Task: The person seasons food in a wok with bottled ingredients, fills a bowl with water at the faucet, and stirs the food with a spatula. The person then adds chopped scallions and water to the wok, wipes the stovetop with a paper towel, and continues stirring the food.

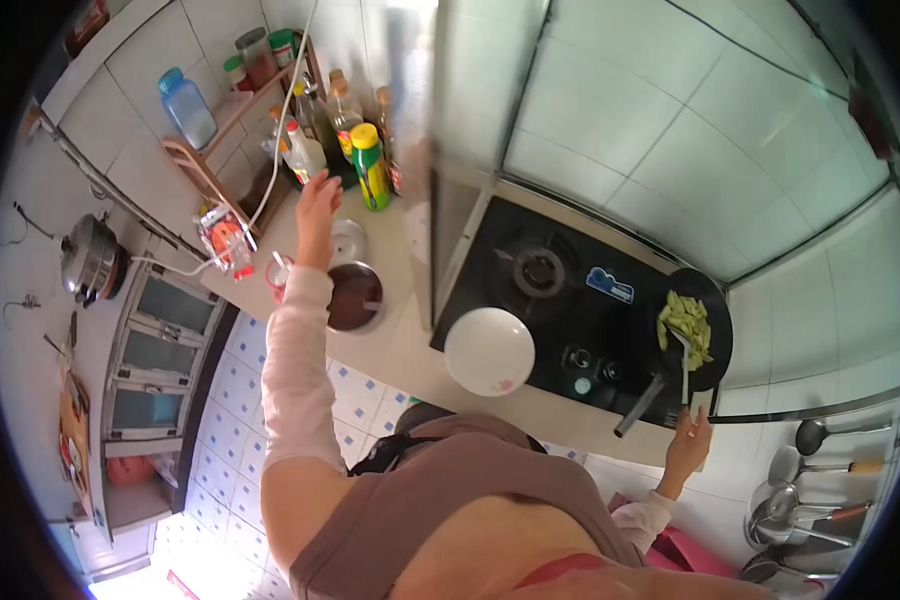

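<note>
My left hand (318, 215) reaches toward the bottles at the back of the counter, nearest a white bottle with a red cap (303, 155); whether its fingers touch that bottle I cannot tell. Beside it stands a green bottle with a yellow cap (370, 168). At the stove's right side, my right hand (689, 440) is closed on the handle end of a spatula (685, 372). The spatula's head rests among green vegetable pieces (688, 322) in a black wok (718, 300). An empty white bowl (490, 351) sits at the front left of the stove (470, 240).
A dark round pot (355, 297) and a silver lid (348, 240) are on the left counter. A wooden rack (205, 170) holds jars and a blue bottle (187, 108). The wok's handle (640, 405) sticks out forward. Ladles (815, 437) hang at the right.
</note>
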Demonstrator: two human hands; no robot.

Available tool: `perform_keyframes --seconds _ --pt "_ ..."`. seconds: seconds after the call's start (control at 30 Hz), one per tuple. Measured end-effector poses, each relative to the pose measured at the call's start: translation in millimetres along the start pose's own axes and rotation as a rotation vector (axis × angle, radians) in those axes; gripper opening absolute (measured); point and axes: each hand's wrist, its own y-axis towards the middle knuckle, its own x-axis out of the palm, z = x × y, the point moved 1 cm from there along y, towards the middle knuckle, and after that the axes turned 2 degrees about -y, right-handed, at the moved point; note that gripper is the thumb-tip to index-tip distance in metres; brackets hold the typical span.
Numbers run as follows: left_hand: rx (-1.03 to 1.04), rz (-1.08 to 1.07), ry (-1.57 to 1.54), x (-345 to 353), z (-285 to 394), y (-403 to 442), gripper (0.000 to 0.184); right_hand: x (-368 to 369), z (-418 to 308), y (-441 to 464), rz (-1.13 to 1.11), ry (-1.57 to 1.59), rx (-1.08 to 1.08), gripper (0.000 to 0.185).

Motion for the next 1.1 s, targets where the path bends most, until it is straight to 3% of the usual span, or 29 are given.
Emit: perform_keyframes --seconds 0.07,0.1,0.13,0.2,0.3,0.4,0.47,0.57,0.67,0.7,0.73,0.77,0.8,0.87,0.93,1.0,1.03,1.1 --pt "0.159 -0.013 0.095 37 -9 34 0.056 8 11 2 0.095 0.08 -0.16 0.032" --pt "0.233 0.035 0.259 6 16 94 0.06 18 -67 -27 0.052 0.099 -0.126 0.031" --pt "0.275 0.05 0.35 12 14 127 0.064 16 -97 -32 0.035 0.117 -0.105 0.031" --pt "0.342 0.085 0.532 23 11 176 0.078 8 -131 -45 0.009 0.138 -0.08 0.03" --pt "0.499 0.191 0.755 39 2 245 0.08 5 -155 -72 0.018 0.128 -0.07 0.028" --pt "0.497 0.179 0.69 46 -10 282 0.072 3 -164 -100 0.033 0.091 -0.056 0.027" --pt "0.448 0.255 0.862 47 -13 290 0.064 0 -177 -114 0.036 0.134 -0.018 0.026" --pt "0.708 0.235 0.795 47 -14 283 0.044 5 -194 -122 0.002 0.154 0.008 0.024" --pt "0.781 0.212 0.598 46 7 252 0.036 14 -222 -117 -0.017 0.241 -0.057 0.024" --pt "0.657 0.232 0.524 44 19 244 0.034 15 -230 -112 -0.024 0.275 -0.094 0.023" --pt "0.842 0.186 0.406 39 40 220 0.034 19 -237 -107 0.011 0.327 -0.125 0.022" --pt "0.846 0.113 0.208 31 59 195 0.033 23 -246 -102 0.04 0.378 -0.157 0.021" --pt "1.025 0.144 0.221 23 83 170 0.029 25 -254 -95 0.021 0.426 -0.166 0.019" --pt "1.097 0.064 0.013 0 124 116 0.024 25 -273 -84 -0.044 0.513 -0.201 0.018" --pt "1.179 -0.029 0.1 -23 165 54 0.024 19 -297 -69 -0.079 0.572 -0.334 0.019" --pt "1.288 -0.082 0.265 -38 194 -16 0.036 16 -319 -55 -0.091 0.616 -0.531 0.02" --pt "1.238 -0.112 0.485 -49 202 -49 0.035 15 -329 -50 -0.107 0.642 -0.623 0.021" --pt "0.961 -0.427 0.289 -44 203 -112 0.03 1 -354 -41 -0.233 0.783 -0.801 0.026"
